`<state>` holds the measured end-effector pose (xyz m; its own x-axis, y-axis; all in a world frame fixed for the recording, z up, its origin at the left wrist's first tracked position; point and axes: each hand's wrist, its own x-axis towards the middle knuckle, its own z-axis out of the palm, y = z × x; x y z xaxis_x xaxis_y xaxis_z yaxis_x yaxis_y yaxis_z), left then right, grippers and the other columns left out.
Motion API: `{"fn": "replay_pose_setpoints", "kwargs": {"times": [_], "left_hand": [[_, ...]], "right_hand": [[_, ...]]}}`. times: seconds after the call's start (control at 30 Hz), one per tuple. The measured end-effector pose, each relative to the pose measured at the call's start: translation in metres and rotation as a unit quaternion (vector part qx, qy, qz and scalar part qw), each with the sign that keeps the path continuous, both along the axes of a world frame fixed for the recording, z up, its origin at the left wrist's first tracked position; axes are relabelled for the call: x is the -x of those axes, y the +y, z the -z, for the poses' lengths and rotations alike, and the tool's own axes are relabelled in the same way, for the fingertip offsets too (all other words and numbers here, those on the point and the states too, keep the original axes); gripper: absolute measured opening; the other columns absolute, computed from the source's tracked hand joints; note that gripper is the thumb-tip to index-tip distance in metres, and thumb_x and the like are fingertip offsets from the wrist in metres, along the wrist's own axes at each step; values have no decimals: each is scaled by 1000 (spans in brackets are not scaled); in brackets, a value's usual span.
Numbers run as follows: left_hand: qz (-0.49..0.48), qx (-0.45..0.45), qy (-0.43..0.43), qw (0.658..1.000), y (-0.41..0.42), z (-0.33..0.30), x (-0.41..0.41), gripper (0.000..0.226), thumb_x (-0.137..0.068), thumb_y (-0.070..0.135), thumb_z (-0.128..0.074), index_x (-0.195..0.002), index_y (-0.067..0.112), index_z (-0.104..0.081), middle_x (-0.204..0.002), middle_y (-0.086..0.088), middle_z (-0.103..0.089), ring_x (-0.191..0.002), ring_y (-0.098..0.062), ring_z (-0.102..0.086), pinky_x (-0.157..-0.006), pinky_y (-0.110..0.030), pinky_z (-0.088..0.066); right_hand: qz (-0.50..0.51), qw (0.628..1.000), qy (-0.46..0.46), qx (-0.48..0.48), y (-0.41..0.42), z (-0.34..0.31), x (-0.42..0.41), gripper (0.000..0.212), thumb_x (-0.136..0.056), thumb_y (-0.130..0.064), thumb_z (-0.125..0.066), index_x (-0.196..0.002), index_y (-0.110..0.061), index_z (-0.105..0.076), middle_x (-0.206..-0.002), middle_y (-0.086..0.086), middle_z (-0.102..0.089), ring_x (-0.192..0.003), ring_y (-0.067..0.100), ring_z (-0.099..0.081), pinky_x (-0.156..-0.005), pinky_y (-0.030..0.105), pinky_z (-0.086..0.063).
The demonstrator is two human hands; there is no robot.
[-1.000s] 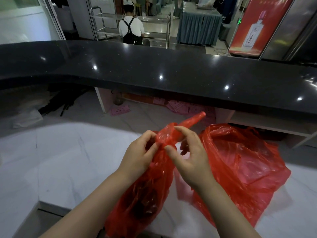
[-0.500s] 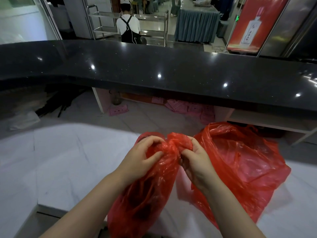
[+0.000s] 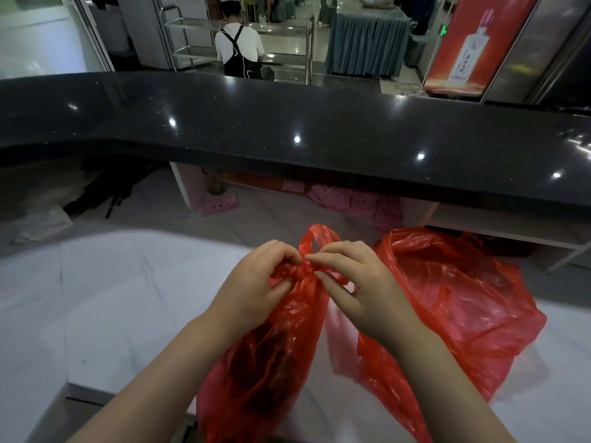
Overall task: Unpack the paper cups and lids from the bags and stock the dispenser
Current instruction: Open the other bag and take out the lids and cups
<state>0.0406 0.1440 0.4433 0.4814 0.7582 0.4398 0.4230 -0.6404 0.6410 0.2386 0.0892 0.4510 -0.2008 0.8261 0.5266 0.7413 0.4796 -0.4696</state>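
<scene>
A knotted red plastic bag (image 3: 271,362) stands on the white marble worktop (image 3: 112,308) in front of me, with something dark showing through its lower part. My left hand (image 3: 256,286) pinches the bunched neck of this bag from the left. My right hand (image 3: 355,282) pinches the knot from the right, and a red handle loop sticks up between the two hands. A second, larger red bag (image 3: 457,302) lies crumpled just right of my right hand. No cups, lids or dispenser can be seen.
A long black glossy counter (image 3: 287,132) runs across behind the worktop, with a shelf of pink papers (image 3: 351,199) under it. Beyond it a person in a dark apron (image 3: 238,49) stands by a steel trolley. A red poster (image 3: 463,43) stands at the far right.
The long twisted handle that stuck up a second ago has been pulled down. Both hands have closed in on the knot, and a small loop now stands above them.
</scene>
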Motion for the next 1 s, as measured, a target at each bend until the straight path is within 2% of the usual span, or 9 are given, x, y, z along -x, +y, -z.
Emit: {"fn": "replay_pose_setpoints", "kwargs": {"times": [0.1,0.2,0.37,0.5,0.6,0.73,0.83,0.9,1.0], "left_hand": [[-6,4,-3,1000,0,0,3,26,-77,3,-69,-95,21,-62,-94,12,-62,-91,-3,-58,-80,-14,-43],[-14,22,-20,999,-2,1,4,19,-79,10,-64,-94,21,-61,-95,10,-63,-93,-6,-60,-81,-18,-45],[-3,40,-29,999,-2,1,7,8,-86,12,-67,-90,17,-63,-91,6,-63,-88,-12,-61,-74,-22,-48],[-9,35,-33,999,2,1,12,4,-86,13,-64,-87,16,-61,-86,6,-61,-83,-12,-59,-73,-21,-46],[-14,47,-27,998,6,4,17,2,-87,16,-64,-87,15,-62,-86,5,-61,-83,-14,-60,-74,-29,-47],[-12,56,-12,998,9,7,18,3,-86,17,-60,-88,15,-61,-86,6,-60,-83,-14,-59,-74,-33,-47],[-3,51,6,999,12,6,21,6,-87,19,-58,-89,15,-61,-86,7,-58,-84,-13,-57,-74,-30,-46],[-2,53,2,999,12,4,20,10,-86,23,-57,-90,15,-62,-87,8,-58,-85,-13,-57,-74,-27,-46],[5,52,-5,999,11,2,16,6,-85,19,-58,-90,17,-62,-88,10,-58,-86,-13,-58,-73,-22,-45]], "right_hand": [[-8,1000,-16,19,1,-5,-2,18,-96,-28,-59,-107,-21,-71,-103,-12,-60,-97,9,-54,-88,23,-45],[-4,999,-14,30,0,-6,0,11,-96,-23,-56,-98,-17,-66,-95,-12,-57,-87,6,-56,-77,25,-48],[32,996,59,51,-1,-4,-5,8,-94,-19,-56,-93,-20,-64,-88,-16,-58,-83,5,-58,-70,15,-43],[71,990,112,53,4,-2,-16,10,-92,-12,-59,-87,-20,-62,-84,-13,-61,-81,8,-58,-69,16,-43],[98,980,159,72,8,3,-26,16,-93,-5,-62,-86,-19,-62,-80,-11,-63,-78,9,-60,-68,15,-42],[102,953,226,175,15,9,-23,23,-92,-3,-61,-86,-25,-65,-83,-13,-66,-80,4,-61,-74,24,-46],[98,984,136,59,14,3,-14,35,-86,-6,-58,-110,-29,-65,-112,-16,-62,-109,4,-55,-96,22,-39],[54,996,75,-2,12,0,-10,29,-89,-18,-59,-116,-24,-68,-116,-15,-61,-113,8,-54,-101,27,-39],[20,997,8,73,15,1,-8,26,-93,-33,-61,-116,-26,-69,-105,-14,-62,-103,7,-54,-94,26,-42]]}}
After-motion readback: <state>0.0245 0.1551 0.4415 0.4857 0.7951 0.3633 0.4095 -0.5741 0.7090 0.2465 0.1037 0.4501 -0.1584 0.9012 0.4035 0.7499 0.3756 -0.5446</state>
